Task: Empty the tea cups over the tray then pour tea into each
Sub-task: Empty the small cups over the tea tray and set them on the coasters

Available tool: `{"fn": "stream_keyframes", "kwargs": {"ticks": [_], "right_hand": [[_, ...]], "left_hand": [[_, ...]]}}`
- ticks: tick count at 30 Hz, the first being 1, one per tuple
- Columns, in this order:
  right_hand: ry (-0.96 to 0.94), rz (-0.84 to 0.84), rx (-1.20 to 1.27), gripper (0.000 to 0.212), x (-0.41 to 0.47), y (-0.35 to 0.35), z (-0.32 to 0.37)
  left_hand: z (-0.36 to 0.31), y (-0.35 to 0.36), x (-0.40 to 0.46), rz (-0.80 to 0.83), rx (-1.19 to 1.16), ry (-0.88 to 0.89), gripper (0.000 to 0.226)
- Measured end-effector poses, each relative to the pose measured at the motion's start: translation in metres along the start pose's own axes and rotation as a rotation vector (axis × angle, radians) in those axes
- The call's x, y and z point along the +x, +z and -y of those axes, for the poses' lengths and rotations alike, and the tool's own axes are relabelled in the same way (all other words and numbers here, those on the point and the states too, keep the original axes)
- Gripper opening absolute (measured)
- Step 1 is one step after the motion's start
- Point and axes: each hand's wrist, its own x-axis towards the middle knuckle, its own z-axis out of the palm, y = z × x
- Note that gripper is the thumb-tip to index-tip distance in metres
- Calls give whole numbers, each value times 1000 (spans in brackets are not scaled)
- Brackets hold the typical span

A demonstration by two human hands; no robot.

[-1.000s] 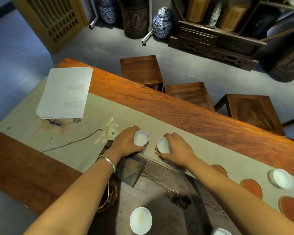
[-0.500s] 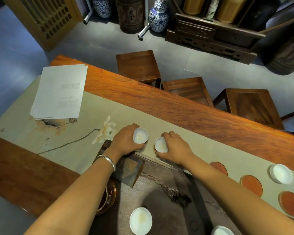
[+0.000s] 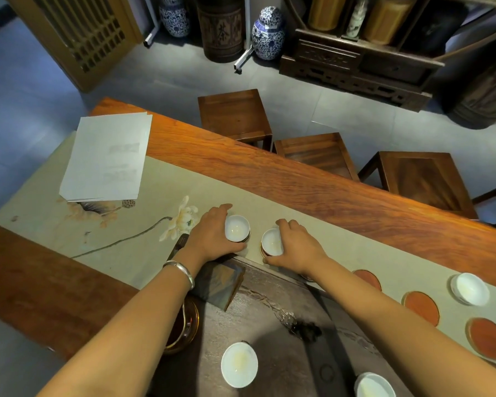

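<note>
While our left hand (image 3: 212,236) and right hand (image 3: 295,247) each grip a small white porcelain cup (image 3: 236,232) (second cup (image 3: 272,242)), we'd tip both over the dark stone tray (image 3: 269,316) next.

White tea cups (image 3: 237,231) sit on a pale sage-green runner (image 3: 341,247) painted with a cream lotus flower (image 3: 182,217) on a dark stem; round rust-orange coasters (image 3: 421,308) line its right end; the table (image 3: 312,181) is reddish-brown wood, the tea tray (image 3: 269,325) dark grey; blue-and-white patterned jars (image 3: 267,32) stand beyond
</note>
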Motion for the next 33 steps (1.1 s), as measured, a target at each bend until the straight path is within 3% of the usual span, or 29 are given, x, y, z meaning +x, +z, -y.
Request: {"fn": "stream_keyframes", "kwargs": {"ticks": [11, 21, 29, 33], "right_hand": [[41, -115, 97, 92, -93, -14, -19], [93, -101, 69, 88, -206, 29, -54], [183, -164, -17, 91, -264, 65, -75], [240, -139, 2, 90, -277, 73, -82]], "left_hand": [[-26, -1, -88, -303, -153, 34, 84], [-38, 63, -208, -182, -156, -59, 87], [-35, 92, -238, -142, -80, -210, 98], [-34, 98, -243, -119, -49, -206, 85]]}}
